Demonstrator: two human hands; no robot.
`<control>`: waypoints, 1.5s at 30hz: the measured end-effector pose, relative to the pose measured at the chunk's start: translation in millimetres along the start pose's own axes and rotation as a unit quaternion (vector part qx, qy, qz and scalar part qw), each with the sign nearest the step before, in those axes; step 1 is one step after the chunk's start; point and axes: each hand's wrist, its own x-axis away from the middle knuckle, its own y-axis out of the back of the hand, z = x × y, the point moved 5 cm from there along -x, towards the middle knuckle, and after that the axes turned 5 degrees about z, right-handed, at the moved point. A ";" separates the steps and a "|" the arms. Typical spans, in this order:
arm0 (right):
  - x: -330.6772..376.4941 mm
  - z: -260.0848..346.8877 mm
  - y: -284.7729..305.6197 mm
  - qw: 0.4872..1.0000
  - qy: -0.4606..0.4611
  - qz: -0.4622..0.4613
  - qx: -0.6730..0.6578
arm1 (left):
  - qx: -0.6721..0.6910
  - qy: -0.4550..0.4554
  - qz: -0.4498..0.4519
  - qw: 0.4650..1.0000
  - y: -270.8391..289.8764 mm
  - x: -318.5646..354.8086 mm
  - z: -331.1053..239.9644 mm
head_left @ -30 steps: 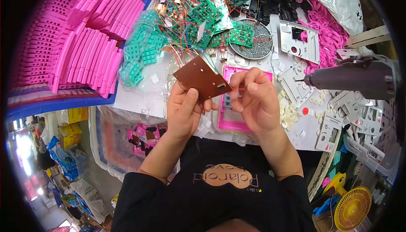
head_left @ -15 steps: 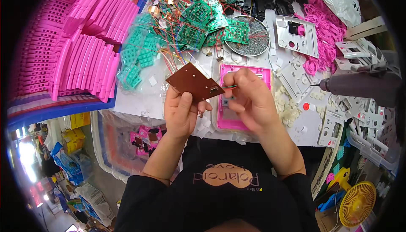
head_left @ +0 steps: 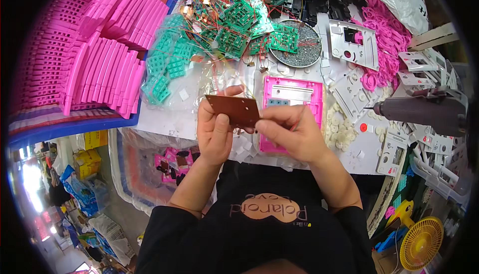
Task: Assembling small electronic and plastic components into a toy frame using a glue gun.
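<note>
Since the earlier frame, the brown board (head_left: 234, 110) has tilted and the right hand (head_left: 298, 137) has dropped nearer. Pink panels (head_left: 102, 74) stand stacked at left. The left hand (head_left: 214, 135) grips the board between thumb and fingers, above the table's near middle. The right hand pinches at its right corner; I cannot tell whether on a wire. A pink casing (head_left: 318, 102) lies just beyond; a grey power screwdriver (head_left: 424, 110) is at right.

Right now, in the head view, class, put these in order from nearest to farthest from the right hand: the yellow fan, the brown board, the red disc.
1. Brown board: just left of the right hand, at its fingertips.
2. Red disc: off to the hand's right.
3. Yellow fan: far off, in the lower right of the picture.
</note>
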 end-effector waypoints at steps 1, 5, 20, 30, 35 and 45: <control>0.5 -2.8 -2.6 0.999 -0.046 0.028 -0.006 | 0.006 0.012 0.010 1.000 -1.2 -0.4 -0.9; 3.3 5.7 7.8 0.996 0.081 -0.025 -0.014 | 0.072 0.084 0.109 0.988 -3.8 1.1 -0.5; 91.2 -34.1 16.5 0.965 0.038 -0.090 -0.245 | -0.425 -0.082 0.112 0.895 -7.6 34.1 -8.4; 205.1 46.8 73.7 0.844 -0.002 -0.010 0.537 | -0.297 -0.104 0.436 0.843 -50.3 40.7 -26.3; 100.7 0.2 19.7 0.925 0.059 0.051 0.372 | -0.276 0.149 0.431 0.846 -45.4 53.4 -0.3; 4.4 -0.7 69.6 0.899 -0.011 -0.071 0.432 | 0.066 0.365 0.188 0.910 -32.3 69.9 18.0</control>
